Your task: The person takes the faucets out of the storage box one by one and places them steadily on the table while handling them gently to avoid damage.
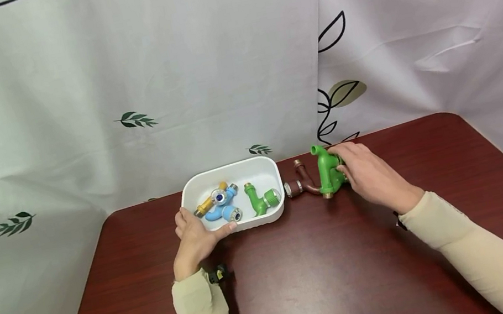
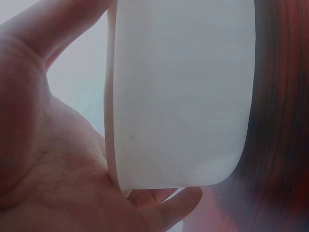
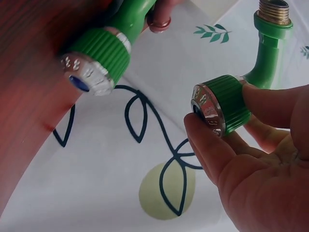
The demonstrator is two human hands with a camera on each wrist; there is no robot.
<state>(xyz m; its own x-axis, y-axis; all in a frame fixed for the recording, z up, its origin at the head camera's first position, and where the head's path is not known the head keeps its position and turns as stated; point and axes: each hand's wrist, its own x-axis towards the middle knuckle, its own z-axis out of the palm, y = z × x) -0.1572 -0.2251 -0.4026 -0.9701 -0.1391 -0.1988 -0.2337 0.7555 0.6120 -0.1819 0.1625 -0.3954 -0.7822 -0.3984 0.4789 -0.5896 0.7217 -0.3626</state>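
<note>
My left hand grips the left end of a white plastic tray, its thumb along the front rim. In the left wrist view the palm faces the tray's wall. Inside lie a yellow tap, a light blue tap and a green tap. To the right of the tray, my right hand holds another green tap, fingers and thumb round its ribbed knob. A further green tap lies on the table beside it, partly hidden in the head view.
Between the tray and the green taps, a brown tap lies on the dark red wooden table. A pale curtain with leaf prints hangs right behind the table's back edge.
</note>
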